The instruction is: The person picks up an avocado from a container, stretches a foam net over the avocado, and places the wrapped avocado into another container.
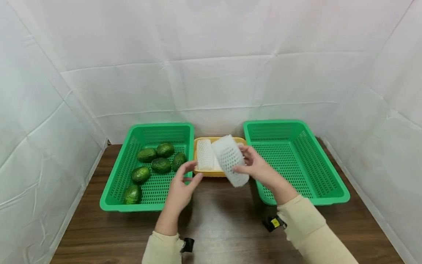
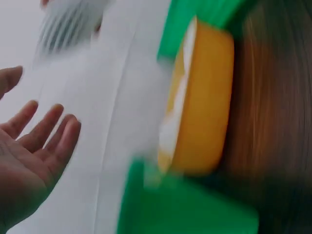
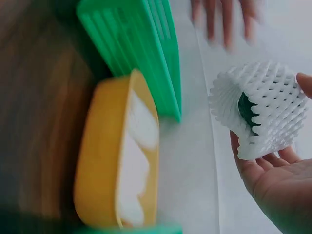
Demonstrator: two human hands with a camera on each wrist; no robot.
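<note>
My right hand (image 1: pixel 262 170) grips a white foam net sleeve (image 1: pixel 230 160) above the front of the yellow tray. In the right wrist view, a dark green avocado (image 3: pixel 247 112) shows through the opening of that foam net sleeve (image 3: pixel 273 105). To its left, my left hand (image 1: pixel 182 187) is held up with fingers apart, touching nothing, near the right rim of the left basket. The left wrist view shows this hand (image 2: pixel 34 151) with its palm bare and fingers spread. More white foam net sleeves (image 1: pixel 205 154) lie in the yellow tray (image 1: pixel 211 173).
At the left stands a green basket (image 1: pixel 113 183) with several avocados (image 1: pixel 161 165) inside. Another green basket (image 1: pixel 329 179) is at the right, with none visible in it. Both sit on a dark wooden table (image 1: pixel 224 227), and white sheeting (image 1: pixel 217 84) hangs behind and beside them.
</note>
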